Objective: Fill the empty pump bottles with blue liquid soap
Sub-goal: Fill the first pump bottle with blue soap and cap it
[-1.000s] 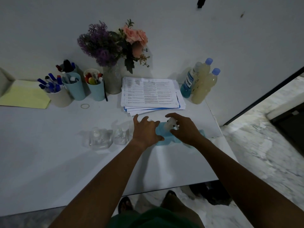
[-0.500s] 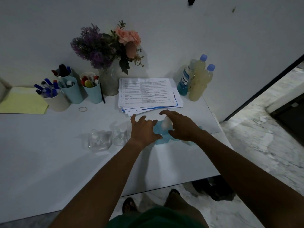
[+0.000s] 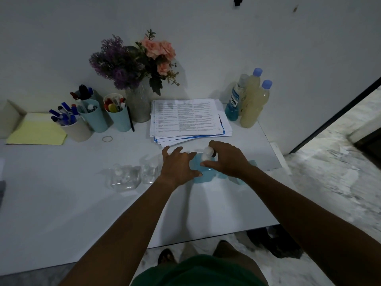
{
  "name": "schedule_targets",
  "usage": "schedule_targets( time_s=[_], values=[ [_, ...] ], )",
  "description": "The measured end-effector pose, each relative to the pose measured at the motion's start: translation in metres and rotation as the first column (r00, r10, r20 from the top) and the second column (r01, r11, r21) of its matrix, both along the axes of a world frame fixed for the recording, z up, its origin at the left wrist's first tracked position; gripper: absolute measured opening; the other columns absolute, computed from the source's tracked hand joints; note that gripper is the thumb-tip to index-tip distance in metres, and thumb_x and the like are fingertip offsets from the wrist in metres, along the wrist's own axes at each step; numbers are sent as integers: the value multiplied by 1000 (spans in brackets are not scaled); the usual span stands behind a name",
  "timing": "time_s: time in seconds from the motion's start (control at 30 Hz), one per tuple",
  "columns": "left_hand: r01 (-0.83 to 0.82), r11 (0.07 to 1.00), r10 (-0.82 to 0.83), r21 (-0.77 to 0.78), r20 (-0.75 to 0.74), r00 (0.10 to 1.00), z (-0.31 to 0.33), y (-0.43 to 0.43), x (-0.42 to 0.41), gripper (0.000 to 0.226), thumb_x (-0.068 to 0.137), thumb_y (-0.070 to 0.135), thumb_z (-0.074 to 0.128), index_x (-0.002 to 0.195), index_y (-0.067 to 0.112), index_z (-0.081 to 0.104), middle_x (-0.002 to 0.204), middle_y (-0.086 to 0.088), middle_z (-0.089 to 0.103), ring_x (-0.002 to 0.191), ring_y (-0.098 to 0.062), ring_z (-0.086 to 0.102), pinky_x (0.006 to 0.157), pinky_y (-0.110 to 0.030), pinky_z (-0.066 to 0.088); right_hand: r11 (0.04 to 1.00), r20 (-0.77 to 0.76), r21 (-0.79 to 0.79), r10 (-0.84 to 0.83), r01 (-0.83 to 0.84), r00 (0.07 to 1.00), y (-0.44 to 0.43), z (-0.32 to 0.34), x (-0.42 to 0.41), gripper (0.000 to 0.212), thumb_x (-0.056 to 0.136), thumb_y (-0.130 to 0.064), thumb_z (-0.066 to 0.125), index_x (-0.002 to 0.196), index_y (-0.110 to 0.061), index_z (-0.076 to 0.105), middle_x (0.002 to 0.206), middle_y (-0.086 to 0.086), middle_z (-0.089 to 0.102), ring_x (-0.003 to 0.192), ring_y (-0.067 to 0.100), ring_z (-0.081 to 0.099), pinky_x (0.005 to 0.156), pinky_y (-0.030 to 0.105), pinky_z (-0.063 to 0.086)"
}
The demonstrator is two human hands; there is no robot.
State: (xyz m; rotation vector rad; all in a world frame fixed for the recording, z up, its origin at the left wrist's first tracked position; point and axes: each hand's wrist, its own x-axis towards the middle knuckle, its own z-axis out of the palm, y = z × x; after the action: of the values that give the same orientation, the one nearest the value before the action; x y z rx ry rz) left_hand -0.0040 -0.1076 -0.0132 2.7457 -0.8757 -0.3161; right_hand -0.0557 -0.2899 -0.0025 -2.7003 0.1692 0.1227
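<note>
A pump bottle full of blue soap (image 3: 201, 173) stands on the white table (image 3: 82, 203), between my two hands. My left hand (image 3: 178, 167) holds its left side with the fingers spread. My right hand (image 3: 225, 159) grips the white pump head (image 3: 206, 153) on top. Another blue-filled bottle (image 3: 237, 178) shows partly behind my right wrist. Two clear empty pump bottles (image 3: 122, 177) (image 3: 148, 172) stand to the left of my left hand.
At the back stand a paper stack (image 3: 189, 118), a flower vase (image 3: 138, 104), pen cups (image 3: 117, 116), a yellow pad (image 3: 37, 132), a blue mouthwash bottle (image 3: 234, 104) and two pale yellow bottles (image 3: 253, 102). A rubber band (image 3: 107, 138) lies loose. The table's right edge is close.
My right hand has curled tighter around the pump head. My left hand stays on the blue bottle. The view shifted slightly.
</note>
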Motion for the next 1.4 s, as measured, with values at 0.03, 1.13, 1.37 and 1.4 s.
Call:
schedule_targets(
  time_s=[0.03,1.13,1.37,1.4],
  values=[
    [-2,1000,2,1,5,1000,-1,0,0,70,79,68,62,139,35,49,139,5,56,142,-19,32,115,-47,5,1000,16,-4,2,-2,1000,0,-1,-1,49,75,-61,71,103,-25,53,92,-7,59,82,15,54,74,32,48],
    [-104,991,108,79,-37,994,-2,-8,-7,77,78,65,66,145,36,42,142,0,54,146,-16,25,113,-46,7,988,77,132,68,-78,995,-19,-15,-6,44,77,-50,76,104,-19,61,90,-8,58,78,12,53,61,21,34],
    [-92,992,95,82,-28,995,-1,-8,-6,77,78,66,65,146,35,41,143,-2,53,146,-16,25,114,-46,7,999,66,49,-8,5,998,-12,-12,-10,63,71,-67,71,111,-21,58,98,-9,58,83,9,52,69,25,37],
    [-92,992,95,82,-30,995,0,-8,-7,77,79,65,64,146,35,41,144,-2,53,146,-16,24,114,-46,7,997,58,76,-14,9,998,-13,-12,-12,64,71,-66,72,116,-22,56,100,-10,56,85,9,52,71,26,38]
  ],
)
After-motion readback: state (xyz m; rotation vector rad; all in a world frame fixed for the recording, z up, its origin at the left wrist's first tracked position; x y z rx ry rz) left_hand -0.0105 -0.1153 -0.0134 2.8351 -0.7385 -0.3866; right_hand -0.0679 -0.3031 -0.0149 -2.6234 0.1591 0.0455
